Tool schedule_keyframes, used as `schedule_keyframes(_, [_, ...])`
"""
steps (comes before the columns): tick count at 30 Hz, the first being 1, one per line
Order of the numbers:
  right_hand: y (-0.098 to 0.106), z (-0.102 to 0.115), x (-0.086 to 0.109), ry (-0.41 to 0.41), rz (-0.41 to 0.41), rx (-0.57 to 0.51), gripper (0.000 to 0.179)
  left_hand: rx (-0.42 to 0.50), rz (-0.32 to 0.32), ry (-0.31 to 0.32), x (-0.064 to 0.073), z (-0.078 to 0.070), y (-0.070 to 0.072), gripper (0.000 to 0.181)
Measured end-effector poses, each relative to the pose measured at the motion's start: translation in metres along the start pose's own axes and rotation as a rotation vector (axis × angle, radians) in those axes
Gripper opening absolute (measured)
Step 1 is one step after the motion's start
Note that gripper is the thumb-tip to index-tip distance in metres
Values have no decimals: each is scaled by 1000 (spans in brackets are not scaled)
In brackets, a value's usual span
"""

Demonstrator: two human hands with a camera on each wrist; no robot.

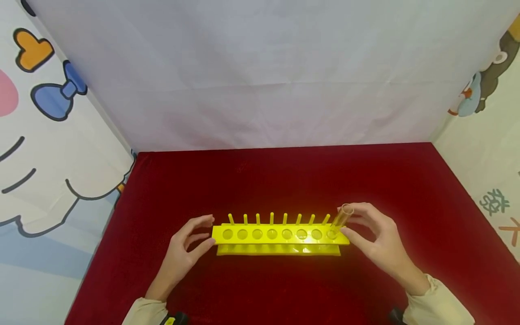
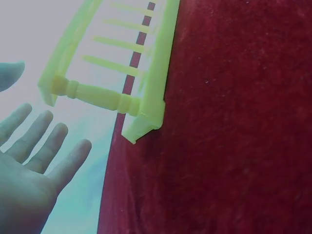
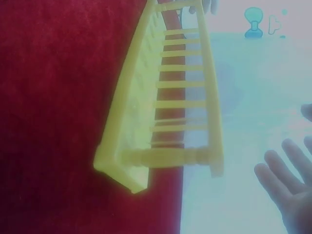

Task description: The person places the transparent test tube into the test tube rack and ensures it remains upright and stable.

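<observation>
A yellow test tube rack (image 1: 280, 229) stands on the red cloth, with a row of round holes and a row of upright pegs behind them. One clear glass test tube (image 1: 342, 215) stands in the hole at the rack's right end, its open mouth upward. My left hand (image 1: 184, 246) is beside the rack's left end; in the left wrist view its fingers (image 2: 56, 146) are extended, apart from the rack. At the right end, close to the tube, is my right hand (image 1: 378, 239). The right wrist view shows its fingers (image 3: 275, 183) spread, with a gap to the rack.
A dark red cloth (image 1: 260, 180) covers the table. A pale curtain (image 1: 260, 76) rises behind it, and printed cartoon panels stand at the left (image 1: 48, 180) and right (image 1: 479, 149).
</observation>
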State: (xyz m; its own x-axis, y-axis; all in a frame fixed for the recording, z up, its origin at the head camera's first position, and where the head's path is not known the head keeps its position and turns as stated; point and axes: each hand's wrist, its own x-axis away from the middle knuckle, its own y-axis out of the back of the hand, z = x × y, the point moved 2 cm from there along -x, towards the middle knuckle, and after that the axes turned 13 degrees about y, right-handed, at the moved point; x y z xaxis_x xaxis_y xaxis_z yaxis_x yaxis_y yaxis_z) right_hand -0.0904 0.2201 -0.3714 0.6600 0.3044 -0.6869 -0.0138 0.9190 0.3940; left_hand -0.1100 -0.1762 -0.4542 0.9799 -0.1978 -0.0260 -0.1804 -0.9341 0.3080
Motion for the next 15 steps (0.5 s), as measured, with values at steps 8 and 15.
schedule_keyframes(8, [12,-7,5,-43,15,52,53,-114,-72,-55,1,-25,4,49])
schedule_keyframes(15, [22,-19,15,-73,29,94,55,-270,-205,-130,-5,-19,9,58])
